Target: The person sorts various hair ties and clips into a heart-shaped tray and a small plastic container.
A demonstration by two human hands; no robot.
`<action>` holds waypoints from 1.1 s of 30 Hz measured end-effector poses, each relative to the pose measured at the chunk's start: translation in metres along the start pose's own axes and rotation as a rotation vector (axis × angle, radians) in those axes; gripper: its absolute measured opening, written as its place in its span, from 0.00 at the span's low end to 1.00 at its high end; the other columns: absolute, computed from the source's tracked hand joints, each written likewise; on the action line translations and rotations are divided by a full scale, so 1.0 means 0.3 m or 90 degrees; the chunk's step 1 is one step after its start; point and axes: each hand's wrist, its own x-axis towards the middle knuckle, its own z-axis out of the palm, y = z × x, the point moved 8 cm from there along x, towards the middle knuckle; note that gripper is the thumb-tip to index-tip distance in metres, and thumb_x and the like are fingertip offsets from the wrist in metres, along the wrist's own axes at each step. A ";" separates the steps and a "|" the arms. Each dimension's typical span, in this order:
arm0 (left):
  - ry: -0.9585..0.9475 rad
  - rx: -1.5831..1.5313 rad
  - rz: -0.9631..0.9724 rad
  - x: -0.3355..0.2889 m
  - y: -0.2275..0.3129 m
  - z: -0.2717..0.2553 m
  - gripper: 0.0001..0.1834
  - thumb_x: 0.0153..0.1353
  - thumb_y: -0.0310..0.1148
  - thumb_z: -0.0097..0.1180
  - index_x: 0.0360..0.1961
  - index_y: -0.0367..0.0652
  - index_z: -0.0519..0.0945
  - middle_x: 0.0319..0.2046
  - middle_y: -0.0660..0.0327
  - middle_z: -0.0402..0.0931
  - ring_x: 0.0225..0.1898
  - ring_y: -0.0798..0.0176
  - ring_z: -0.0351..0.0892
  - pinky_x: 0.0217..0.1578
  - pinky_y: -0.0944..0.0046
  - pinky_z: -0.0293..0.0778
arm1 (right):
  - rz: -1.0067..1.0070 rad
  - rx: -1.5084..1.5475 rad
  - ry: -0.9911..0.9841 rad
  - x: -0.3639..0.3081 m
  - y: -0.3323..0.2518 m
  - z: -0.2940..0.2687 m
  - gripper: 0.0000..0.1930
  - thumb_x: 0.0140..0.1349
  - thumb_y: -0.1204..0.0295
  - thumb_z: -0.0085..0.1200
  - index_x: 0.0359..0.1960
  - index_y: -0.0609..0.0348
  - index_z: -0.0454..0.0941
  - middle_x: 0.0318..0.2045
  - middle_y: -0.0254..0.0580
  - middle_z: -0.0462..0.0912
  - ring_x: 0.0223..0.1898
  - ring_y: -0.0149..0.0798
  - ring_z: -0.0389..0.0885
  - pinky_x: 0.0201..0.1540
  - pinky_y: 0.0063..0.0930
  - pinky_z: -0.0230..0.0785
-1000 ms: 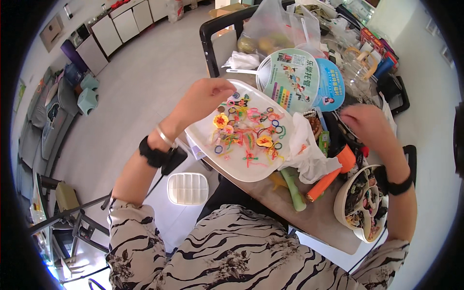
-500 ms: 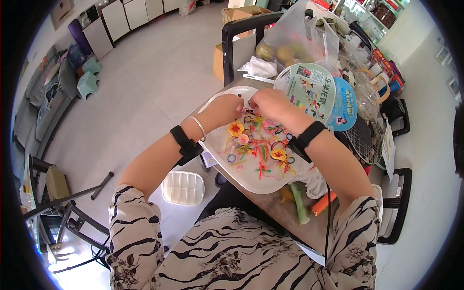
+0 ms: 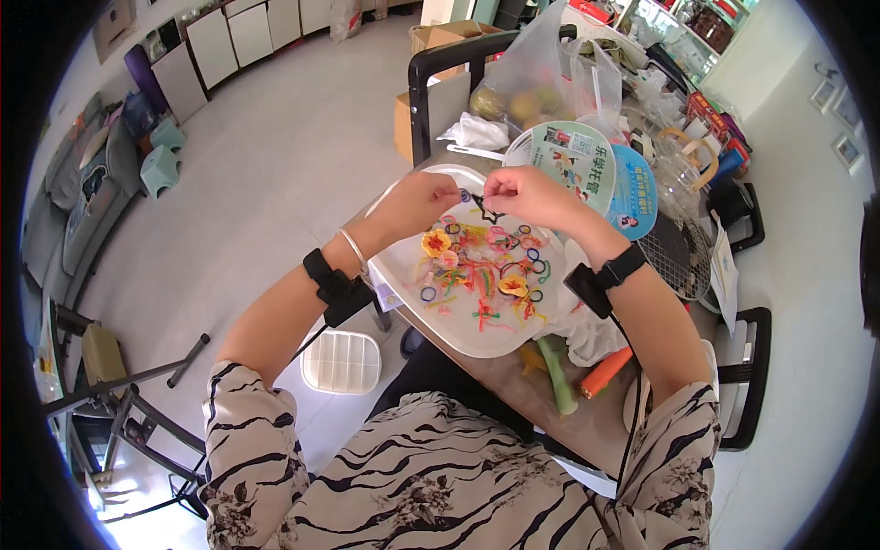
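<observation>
Bringing both hands together over the far end of the white tray, we pinch a black star-like piece between the thumb and fingertips of our right hand. It sits just below and beside those tips, on their left side. Our left hand is near it, thumb and fingers drawn narrow, with a blue ring right at the tips; we cannot tell whether that ring is gripped or lying beneath. The black piece slants, its upper end toward the left fingers and its lower end pointing right and toward us, so what we can follow of its long axis runs diagonally. Our right fingertips cover part of its outline, and its thickness is too small to make out. Below it, thin coloured bands tangle around two yellow flowers, many strands blurring together.
</observation>
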 end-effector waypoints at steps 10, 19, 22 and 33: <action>-0.001 -0.170 0.053 -0.018 0.254 0.081 0.08 0.63 0.29 0.58 0.43 0.39 0.78 0.29 0.65 0.80 0.30 0.75 0.77 0.30 0.72 0.74 | -0.067 0.031 0.195 -0.189 -0.098 -0.100 0.07 0.61 0.71 0.55 0.36 0.62 0.75 0.24 0.41 0.81 0.26 0.35 0.81 0.28 0.30 0.71; 0.007 -0.417 0.154 -0.060 0.517 0.292 0.07 0.67 0.30 0.53 0.39 0.37 0.78 0.30 0.62 0.79 0.31 0.71 0.78 0.36 0.70 0.73 | -0.074 0.041 0.242 -0.606 -0.140 -0.255 0.10 0.62 0.70 0.55 0.40 0.65 0.78 0.30 0.40 0.84 0.29 0.29 0.81 0.33 0.24 0.74; -0.100 -0.475 0.169 -0.092 0.669 0.468 0.09 0.69 0.31 0.50 0.40 0.36 0.78 0.34 0.59 0.81 0.31 0.69 0.80 0.35 0.69 0.74 | 0.067 0.101 0.240 -0.849 -0.161 -0.337 0.10 0.62 0.71 0.55 0.37 0.67 0.79 0.29 0.40 0.84 0.30 0.28 0.82 0.34 0.22 0.74; -0.403 -0.359 0.177 -0.206 0.911 0.836 0.11 0.69 0.30 0.50 0.42 0.32 0.78 0.32 0.59 0.80 0.30 0.71 0.80 0.34 0.73 0.76 | 0.330 -0.142 0.352 -1.581 -0.017 -0.259 0.09 0.57 0.75 0.58 0.40 0.60 0.83 0.27 0.39 0.84 0.28 0.34 0.81 0.34 0.25 0.73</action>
